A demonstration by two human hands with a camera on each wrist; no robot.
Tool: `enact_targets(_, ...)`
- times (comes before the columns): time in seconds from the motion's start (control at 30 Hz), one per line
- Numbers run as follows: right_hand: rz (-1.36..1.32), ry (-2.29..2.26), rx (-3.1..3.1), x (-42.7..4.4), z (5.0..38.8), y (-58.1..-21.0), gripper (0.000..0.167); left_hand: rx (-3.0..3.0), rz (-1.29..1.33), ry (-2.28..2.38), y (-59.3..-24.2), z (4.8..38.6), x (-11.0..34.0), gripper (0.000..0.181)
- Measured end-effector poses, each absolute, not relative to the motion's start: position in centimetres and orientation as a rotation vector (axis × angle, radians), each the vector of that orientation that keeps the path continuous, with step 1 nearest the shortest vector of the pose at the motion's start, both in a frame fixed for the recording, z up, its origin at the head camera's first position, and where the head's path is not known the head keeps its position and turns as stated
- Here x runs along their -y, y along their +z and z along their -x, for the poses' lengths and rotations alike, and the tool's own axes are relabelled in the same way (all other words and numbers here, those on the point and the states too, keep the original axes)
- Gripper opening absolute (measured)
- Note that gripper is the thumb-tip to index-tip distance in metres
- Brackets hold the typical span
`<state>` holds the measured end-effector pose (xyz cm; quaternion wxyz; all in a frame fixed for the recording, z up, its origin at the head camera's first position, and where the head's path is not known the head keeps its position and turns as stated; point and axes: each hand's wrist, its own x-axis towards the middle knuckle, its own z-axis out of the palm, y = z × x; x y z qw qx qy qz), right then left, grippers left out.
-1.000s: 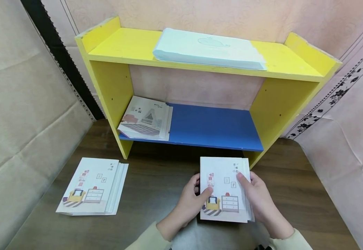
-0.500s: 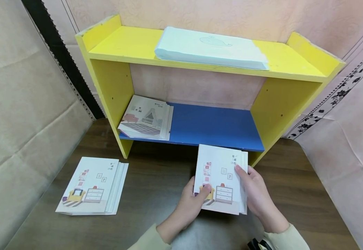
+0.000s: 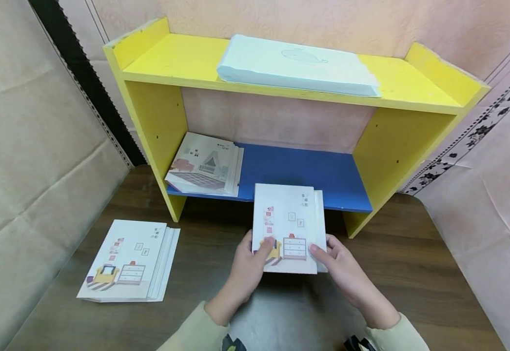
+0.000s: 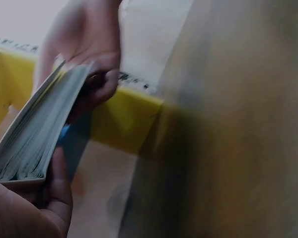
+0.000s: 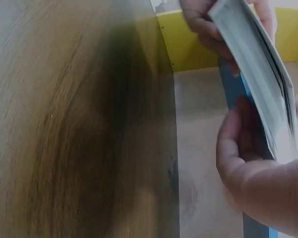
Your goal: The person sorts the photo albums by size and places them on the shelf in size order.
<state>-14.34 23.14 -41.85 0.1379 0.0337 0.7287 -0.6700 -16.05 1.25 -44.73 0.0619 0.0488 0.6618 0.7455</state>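
Both hands hold a white stack of books (image 3: 285, 219) with a dresser and chair drawing on its cover, its far part overlapping the front edge of the blue shelf (image 3: 299, 170) in the head view. My left hand (image 3: 242, 273) grips its left side, thumb on the cover and fingers beneath. On its lower right side lies the thumb of my right hand (image 3: 351, 282), with the fingers around the edge. In the left wrist view, page edges of the books (image 4: 39, 129) show between the hands. The right wrist view shows the books (image 5: 258, 74) tilted above the right palm.
A similar white stack (image 3: 127, 263) lies on the wooden table (image 3: 202, 273) at left. More books (image 3: 206, 165) lie at the blue shelf's left end. The yellow shelf unit (image 3: 149, 122) carries a pale blue package (image 3: 299, 66) on top. Fabric walls surround the table.
Both hands have carried the held books forward and to the left, from above the table to the blue shelf's front edge. The right hand now grips lower on the stack.
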Motion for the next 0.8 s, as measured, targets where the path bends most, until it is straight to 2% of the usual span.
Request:
enact_targets(0.2, 0.126, -1.871, -2.08, -23.3, 14.1, -42.0, 0.056, -1.914, -0.132, 2.305, -43.2, 17.5, 0.6, 0.047)
enact_targets(0.37, 0.24, -1.859, -2.093, -23.1, 14.0, -42.1, 0.055, -1.8, -0.132, 2.374, -42.4, 17.7, 1.3, 0.047)
enact_targets(0.67, 0.092, -1.955, -2.133, -21.9, 14.9, -41.2, 0.051, -1.656, -0.389, 2.341, -41.6, 17.7, 2.4, 0.05)
enact_targets(0.8, 0.008, -2.018, -2.099, -21.0, 15.7, -41.0, 0.052, -1.673, -0.404, 2.321, -41.8, 18.2, 2.8, 0.048)
